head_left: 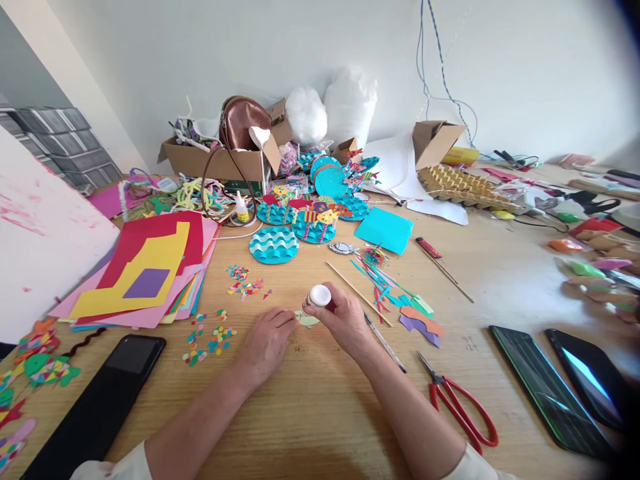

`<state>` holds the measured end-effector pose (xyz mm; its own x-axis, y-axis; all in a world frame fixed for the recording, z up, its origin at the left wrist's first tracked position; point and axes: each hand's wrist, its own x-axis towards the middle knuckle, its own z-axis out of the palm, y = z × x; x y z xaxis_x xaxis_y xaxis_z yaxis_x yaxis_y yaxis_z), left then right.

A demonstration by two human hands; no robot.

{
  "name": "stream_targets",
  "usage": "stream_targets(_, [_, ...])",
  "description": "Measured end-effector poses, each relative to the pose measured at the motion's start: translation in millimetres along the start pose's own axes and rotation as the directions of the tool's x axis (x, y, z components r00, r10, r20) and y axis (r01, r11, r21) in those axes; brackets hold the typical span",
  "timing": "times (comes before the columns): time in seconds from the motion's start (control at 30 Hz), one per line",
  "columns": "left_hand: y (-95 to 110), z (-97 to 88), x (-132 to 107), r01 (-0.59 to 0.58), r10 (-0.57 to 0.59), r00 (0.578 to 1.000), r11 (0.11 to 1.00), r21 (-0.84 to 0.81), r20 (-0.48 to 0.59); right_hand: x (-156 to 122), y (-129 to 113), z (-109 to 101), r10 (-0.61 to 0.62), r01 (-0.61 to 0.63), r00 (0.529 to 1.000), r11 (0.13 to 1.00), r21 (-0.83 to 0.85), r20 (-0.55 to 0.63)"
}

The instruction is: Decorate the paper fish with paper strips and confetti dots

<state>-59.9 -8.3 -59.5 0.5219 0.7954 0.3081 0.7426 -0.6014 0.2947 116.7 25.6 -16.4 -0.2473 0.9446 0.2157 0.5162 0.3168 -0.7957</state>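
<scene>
My right hand (343, 319) grips a small white bottle (320, 295), its round white end facing up toward me. Beneath the bottle, on the wooden table, lies a pale green paper cutout (309, 321), partly hidden by the bottle and fingers. The fingers of my left hand (267, 340) are close together, with their tips at the cutout's left edge, holding it. Small coloured paper pieces (246, 287) and paper dots (219, 341) lie left of my hands. A wooden stick (357, 292) and a pen (385, 343) are to the right.
Red-handled scissors (463, 407) and dark phones (550, 387) lie at right. Another phone (105, 393) and stacked coloured sheets (145, 267) are at left. Blue wavy discs (274, 245), a yellow-labelled bottle (242, 209) and a cardboard box (200, 162) stand farther back.
</scene>
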Motion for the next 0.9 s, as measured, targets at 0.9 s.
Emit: stream_targets(0.9, [1.5, 0.0, 0.7, 0.002, -0.002, 1.0, 1.0, 0.0, -0.01, -2.3, 1.9, -2.7, 0.019, -0.019, 1.0, 0.999, 0.036, -0.003])
